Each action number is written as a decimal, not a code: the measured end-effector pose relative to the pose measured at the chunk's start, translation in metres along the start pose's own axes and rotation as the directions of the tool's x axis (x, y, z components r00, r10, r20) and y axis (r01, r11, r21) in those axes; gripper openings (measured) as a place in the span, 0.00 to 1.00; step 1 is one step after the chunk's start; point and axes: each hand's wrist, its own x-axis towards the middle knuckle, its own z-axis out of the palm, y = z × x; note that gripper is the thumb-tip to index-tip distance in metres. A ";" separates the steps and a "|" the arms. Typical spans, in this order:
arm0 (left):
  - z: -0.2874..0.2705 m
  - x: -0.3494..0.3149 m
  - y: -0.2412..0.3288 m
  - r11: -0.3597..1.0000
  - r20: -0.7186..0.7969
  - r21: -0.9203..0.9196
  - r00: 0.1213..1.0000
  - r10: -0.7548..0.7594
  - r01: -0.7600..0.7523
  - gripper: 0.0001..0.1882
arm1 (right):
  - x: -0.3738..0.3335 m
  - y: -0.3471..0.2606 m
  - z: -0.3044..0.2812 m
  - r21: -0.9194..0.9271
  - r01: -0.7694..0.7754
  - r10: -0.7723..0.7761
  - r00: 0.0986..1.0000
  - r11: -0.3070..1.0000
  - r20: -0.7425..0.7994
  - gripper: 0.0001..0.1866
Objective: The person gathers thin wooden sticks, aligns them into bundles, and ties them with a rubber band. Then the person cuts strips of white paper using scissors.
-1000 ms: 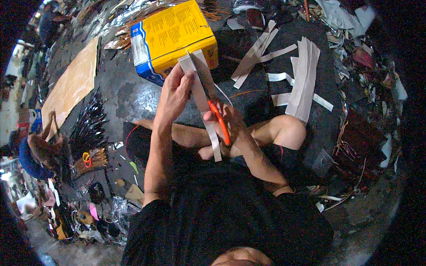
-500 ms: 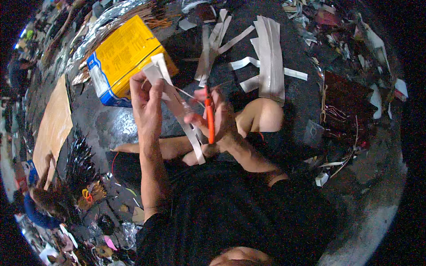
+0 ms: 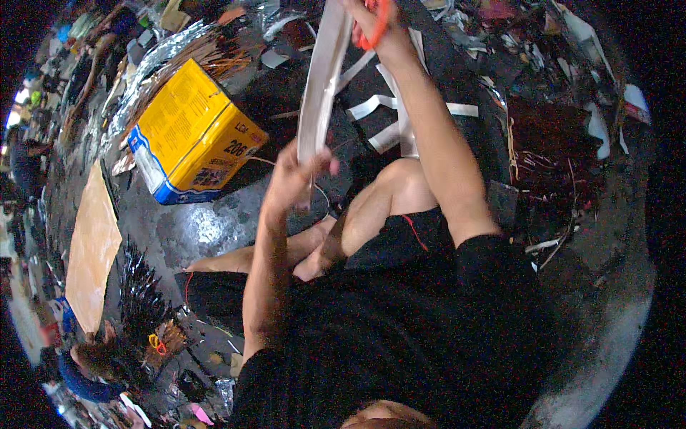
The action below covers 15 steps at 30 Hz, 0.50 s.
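A long whitish flat strip [image 3: 320,86] is stretched upward in front of me. My left hand [image 3: 291,177] is closed around its lower end, fingers slightly blurred. At the top edge, my right hand [image 3: 375,32] grips orange-handled scissors [image 3: 384,18] beside the strip's upper part; whether its fingers also pinch the strip is hard to tell, and the blades are out of sight. Behind my right forearm, more pale strips [image 3: 407,121] lie on the dark floor. A yellow, blue and white box-shaped tin [image 3: 182,118] stands left of my left hand.
My crossed legs [image 3: 379,204] are just below the hands. On the left lie a tan board [image 3: 93,250], a dark bristly bundle [image 3: 139,286] and yellow-and-orange-handled scissors [image 3: 157,344]. A person in blue [image 3: 82,379] is at the lower left. Brown sheets [image 3: 547,146] and scraps lie right.
My right hand has moved far up and away with the scissors. My left hand has shifted down and right, and the strip now stretches upward from it.
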 end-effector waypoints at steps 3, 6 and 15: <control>-0.033 0.059 -0.034 0.907 -0.307 0.402 0.914 0.265 -0.128 0.35 | 0.029 0.031 -0.046 -0.583 -0.245 0.110 0.960 0.775 -0.258 0.20; -0.038 0.043 -0.039 0.942 -0.426 0.333 0.897 0.117 0.035 0.30 | -0.013 0.048 -0.127 -0.745 -0.075 0.008 0.996 0.663 -0.094 0.16; -0.041 -0.046 -0.111 0.981 -0.298 0.032 0.939 -0.171 0.189 0.17 | -0.185 0.075 -0.233 -0.877 -0.452 0.279 0.874 0.164 -0.399 0.19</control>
